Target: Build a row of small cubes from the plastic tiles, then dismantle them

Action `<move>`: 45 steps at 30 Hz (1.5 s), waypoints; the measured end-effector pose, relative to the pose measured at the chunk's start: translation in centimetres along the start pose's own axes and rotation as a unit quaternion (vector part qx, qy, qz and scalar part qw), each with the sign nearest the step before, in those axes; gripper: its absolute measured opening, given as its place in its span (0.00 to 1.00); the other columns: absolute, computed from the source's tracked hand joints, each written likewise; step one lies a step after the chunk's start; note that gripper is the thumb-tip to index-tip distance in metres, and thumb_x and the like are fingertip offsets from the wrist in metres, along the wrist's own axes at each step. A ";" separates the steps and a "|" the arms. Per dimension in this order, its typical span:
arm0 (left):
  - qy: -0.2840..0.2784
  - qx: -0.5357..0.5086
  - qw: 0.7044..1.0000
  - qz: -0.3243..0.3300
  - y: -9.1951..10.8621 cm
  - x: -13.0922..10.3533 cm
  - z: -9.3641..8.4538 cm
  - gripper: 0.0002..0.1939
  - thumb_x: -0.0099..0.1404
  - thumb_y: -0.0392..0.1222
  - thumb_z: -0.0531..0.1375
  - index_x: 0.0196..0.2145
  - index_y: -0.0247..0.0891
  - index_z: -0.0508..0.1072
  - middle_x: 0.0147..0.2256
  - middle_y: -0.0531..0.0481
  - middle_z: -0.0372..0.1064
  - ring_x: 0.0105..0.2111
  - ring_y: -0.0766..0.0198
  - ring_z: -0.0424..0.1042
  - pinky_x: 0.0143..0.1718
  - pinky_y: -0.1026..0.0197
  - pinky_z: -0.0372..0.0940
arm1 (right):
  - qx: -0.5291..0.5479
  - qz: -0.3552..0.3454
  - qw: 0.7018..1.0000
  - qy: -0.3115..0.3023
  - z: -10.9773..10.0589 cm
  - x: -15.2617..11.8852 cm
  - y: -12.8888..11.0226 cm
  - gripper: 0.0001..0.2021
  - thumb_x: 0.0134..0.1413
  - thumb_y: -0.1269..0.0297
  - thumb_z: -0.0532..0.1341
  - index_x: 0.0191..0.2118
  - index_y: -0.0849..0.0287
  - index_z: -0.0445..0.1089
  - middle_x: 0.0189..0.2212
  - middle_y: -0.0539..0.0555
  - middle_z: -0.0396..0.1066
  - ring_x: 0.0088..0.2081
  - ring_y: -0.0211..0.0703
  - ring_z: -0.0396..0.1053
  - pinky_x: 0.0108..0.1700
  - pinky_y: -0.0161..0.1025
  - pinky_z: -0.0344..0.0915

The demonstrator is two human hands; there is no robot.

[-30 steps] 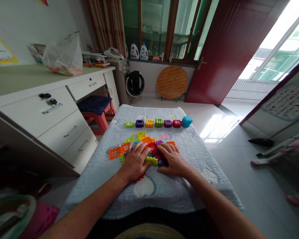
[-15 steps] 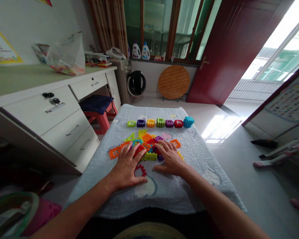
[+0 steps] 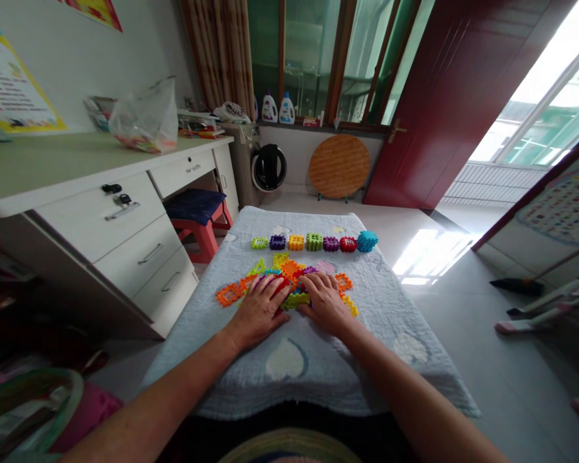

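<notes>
Colourful flat plastic pieces lie in a loose pile on a cloth-covered table (image 3: 332,379). My left hand (image 3: 260,308) rests palm down on the near left part of the pile, fingers spread over red pieces. Palm down too, my right hand (image 3: 325,301) covers the near right part, its thumb close to a lime green piece (image 3: 296,299). Orange pieces (image 3: 229,294) stick out on the left, yellow ones (image 3: 350,305) on the right. Behind the pile runs a row of several block shapes, from a lime one (image 3: 259,243) to a blue one (image 3: 367,241).
A white desk (image 3: 77,154) with drawers stands at the left, holding a plastic bag (image 3: 147,119). Beyond the table are a red stool (image 3: 200,235), a washing machine (image 3: 244,167) and a round wooden board (image 3: 340,166). A pink basket (image 3: 94,411) is at the lower left.
My left hand has moved forward and right against the pile, and the red frame piece near it is no longer visible. My right hand has shifted slightly. The camera view has shifted a little.
</notes>
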State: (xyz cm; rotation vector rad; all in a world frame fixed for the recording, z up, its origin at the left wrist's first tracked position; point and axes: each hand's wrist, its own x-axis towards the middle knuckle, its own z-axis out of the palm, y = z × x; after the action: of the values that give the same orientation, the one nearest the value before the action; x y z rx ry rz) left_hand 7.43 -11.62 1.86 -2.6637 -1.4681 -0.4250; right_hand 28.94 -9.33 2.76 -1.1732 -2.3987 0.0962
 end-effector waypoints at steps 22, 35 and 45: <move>0.054 -0.033 0.998 -0.025 -2.5 -1.9 1.3 0.36 0.65 0.61 0.52 0.65 0.44 0.52 0.62 0.42 0.54 0.62 0.47 0.51 0.62 0.41 0.47 | -0.022 -0.030 0.999 0.016 1.8 -0.1 0.1 0.26 0.59 0.63 0.59 0.62 0.54 0.56 0.54 0.58 0.67 0.53 0.51 0.61 0.59 0.52 0.49; 0.101 -0.072 0.990 -0.062 -2.0 -2.1 0.4 0.19 0.64 0.53 0.56 0.46 0.39 0.72 0.50 0.44 0.68 0.53 0.53 0.64 0.57 0.48 0.58 | -0.064 -0.023 0.995 0.067 0.6 -0.1 -0.2 0.09 0.63 0.66 0.54 0.36 0.55 0.71 0.35 0.55 0.68 0.41 0.47 0.60 0.47 0.45 0.54; 0.144 -0.094 0.983 -0.066 -2.1 -1.9 -0.8 0.14 0.65 0.49 0.55 0.44 0.40 0.72 0.50 0.45 0.68 0.52 0.54 0.64 0.56 0.49 0.59 | 0.014 -0.100 0.995 0.009 -0.7 -0.8 -1.2 0.18 0.54 0.46 0.59 0.36 0.57 0.71 0.33 0.54 0.68 0.40 0.46 0.60 0.47 0.46 0.54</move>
State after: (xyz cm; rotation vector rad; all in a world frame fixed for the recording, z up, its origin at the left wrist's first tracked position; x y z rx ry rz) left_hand 4.52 -12.18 1.98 -2.5053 -1.5850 -0.9576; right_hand 28.81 -10.83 3.40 -0.9125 -2.4748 0.0547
